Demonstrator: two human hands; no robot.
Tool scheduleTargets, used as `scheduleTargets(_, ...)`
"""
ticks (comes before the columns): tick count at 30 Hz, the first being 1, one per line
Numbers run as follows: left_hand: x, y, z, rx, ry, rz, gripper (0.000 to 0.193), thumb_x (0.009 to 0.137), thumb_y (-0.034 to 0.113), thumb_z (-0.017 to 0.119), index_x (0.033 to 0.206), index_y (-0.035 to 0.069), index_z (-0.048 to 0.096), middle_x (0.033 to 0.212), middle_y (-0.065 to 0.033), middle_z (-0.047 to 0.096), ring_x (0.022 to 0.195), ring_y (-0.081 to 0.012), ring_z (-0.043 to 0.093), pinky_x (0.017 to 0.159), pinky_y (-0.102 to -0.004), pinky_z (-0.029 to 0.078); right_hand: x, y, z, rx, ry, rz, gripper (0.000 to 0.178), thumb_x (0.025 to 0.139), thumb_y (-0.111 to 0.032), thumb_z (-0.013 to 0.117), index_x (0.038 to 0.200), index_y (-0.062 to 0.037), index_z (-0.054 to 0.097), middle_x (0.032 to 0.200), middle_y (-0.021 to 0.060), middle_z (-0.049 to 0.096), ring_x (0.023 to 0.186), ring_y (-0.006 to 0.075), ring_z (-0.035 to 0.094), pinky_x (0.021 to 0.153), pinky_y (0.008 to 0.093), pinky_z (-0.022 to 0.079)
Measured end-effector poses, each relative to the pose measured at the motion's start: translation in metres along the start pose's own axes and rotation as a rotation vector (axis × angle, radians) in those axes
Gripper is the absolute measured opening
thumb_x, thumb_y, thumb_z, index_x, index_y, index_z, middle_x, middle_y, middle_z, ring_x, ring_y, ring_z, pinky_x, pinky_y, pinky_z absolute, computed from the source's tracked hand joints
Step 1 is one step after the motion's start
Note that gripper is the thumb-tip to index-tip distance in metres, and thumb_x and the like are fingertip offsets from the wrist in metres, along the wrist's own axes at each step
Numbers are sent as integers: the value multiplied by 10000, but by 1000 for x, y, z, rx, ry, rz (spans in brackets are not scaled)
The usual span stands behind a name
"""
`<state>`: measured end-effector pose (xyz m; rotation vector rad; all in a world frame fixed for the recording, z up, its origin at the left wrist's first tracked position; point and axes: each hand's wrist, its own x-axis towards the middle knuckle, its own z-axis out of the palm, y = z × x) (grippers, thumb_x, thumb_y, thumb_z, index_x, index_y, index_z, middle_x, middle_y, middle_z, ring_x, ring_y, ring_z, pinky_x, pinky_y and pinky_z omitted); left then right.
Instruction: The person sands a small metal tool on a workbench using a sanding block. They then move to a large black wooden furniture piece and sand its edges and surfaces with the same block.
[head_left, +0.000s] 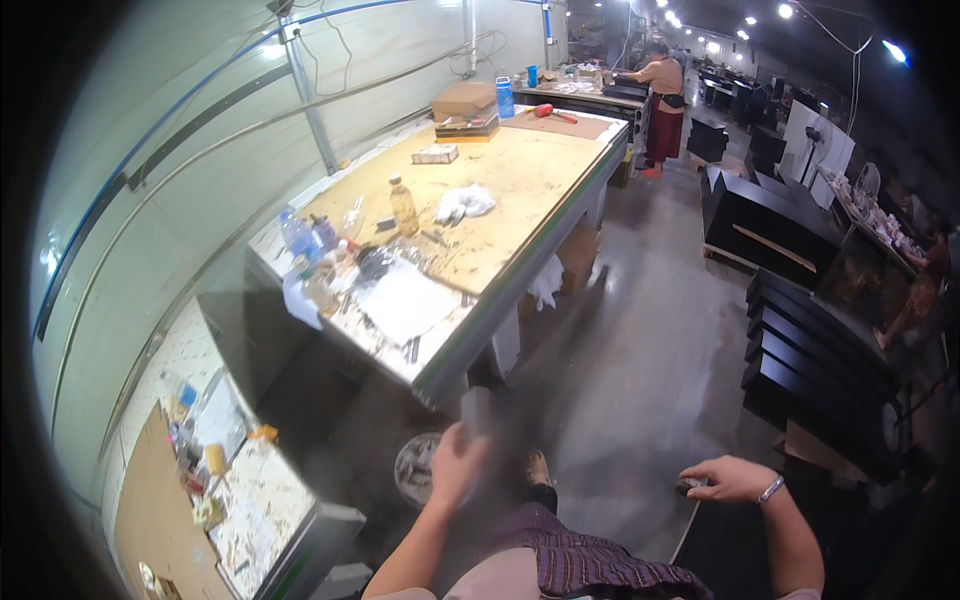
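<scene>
My left hand (456, 465) is closed round a grey rectangular block (477, 408), held upright in front of me between the workbench and a round bin; the block is slightly blurred. My right hand (735, 480), with a bracelet at the wrist, is stretched out to the right. Its fingers are curled on a small dark object (690, 484), too small to name, close over the edge of a dark flat panel (720, 530). Below my left hand stands the round bin (408, 478) with pale scraps in it.
A long workbench (540, 160) holds bottles, a white cloth (464, 203), paper and a cardboard box (465, 100). At lower left is a second cluttered bench (265, 500). Black panels (810, 370) stand in rows on the right. Another person (662, 100) works at the far table.
</scene>
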<state>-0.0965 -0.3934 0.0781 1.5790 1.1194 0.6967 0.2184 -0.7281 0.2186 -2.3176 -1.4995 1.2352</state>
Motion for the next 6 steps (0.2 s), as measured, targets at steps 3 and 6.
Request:
scheduleTargets(3, 109, 25, 19, -4, 52, 35, 668, 822, 359, 778, 1357, 12, 580, 1118, -188, 713, 1026, -253, 684, 912, -367, 524, 60, 54, -4, 225, 105, 171, 499, 943, -388, 659, 1291, -31, 644, 1163, 206, 713, 1089, 332, 690, 948, 387, 529)
scheduleTargets(6, 211, 40, 35, 38, 82, -25, 688, 837, 394, 760, 1401, 57, 556, 1146, -164, 712, 1034, -260, 681, 926, -368, 518, 121, 105, -16, 228, 241, 241, 541, 880, -422, 725, 1235, -17, 685, 1154, 209, 718, 1098, 311, 695, 986, 360, 514)
